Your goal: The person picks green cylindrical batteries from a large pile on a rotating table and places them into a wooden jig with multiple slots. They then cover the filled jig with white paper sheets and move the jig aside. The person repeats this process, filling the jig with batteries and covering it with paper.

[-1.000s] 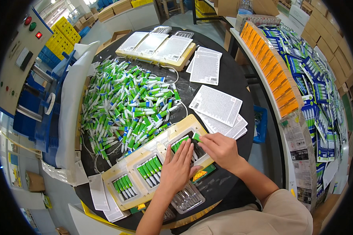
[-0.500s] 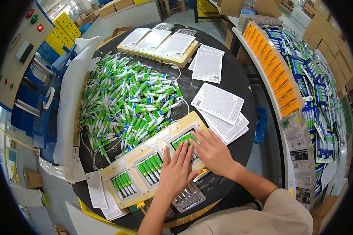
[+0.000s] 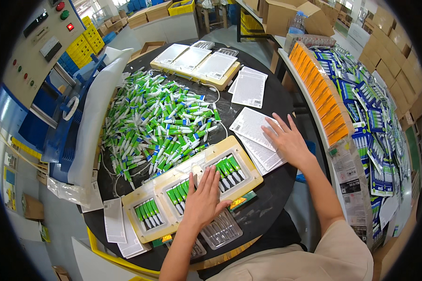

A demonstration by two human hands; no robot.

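My left hand (image 3: 203, 199) lies with fingers stretched out over the cream tray-like fixture (image 3: 166, 234), between its middle and right openings. Rows of small green-and-white tubes (image 3: 147, 214) with dark lower ends fill the fixture's three openings; my hand hides part of the middle row. Fingers spread, my right hand (image 3: 290, 143) hovers over or touches the right edge of a stack of white printed cards (image 3: 253, 125). Whether the fingertips press on the top card I cannot tell. Beside the fixture's near edge lies a clear plastic blister tray (image 3: 222, 232).
A big heap of loose tubes (image 3: 159, 122) covers the round black table's left. At the far side is a second fixture (image 3: 206, 80) topped with white cards. A machine with blue parts (image 3: 63, 126) stands left; a long bin of packed blisters (image 3: 375, 126) runs along the right.
My right hand has left the right-hand tubes in the fixture and moved right to the white cards. That row of tubes now shows. My left hand has stayed at the fixture.
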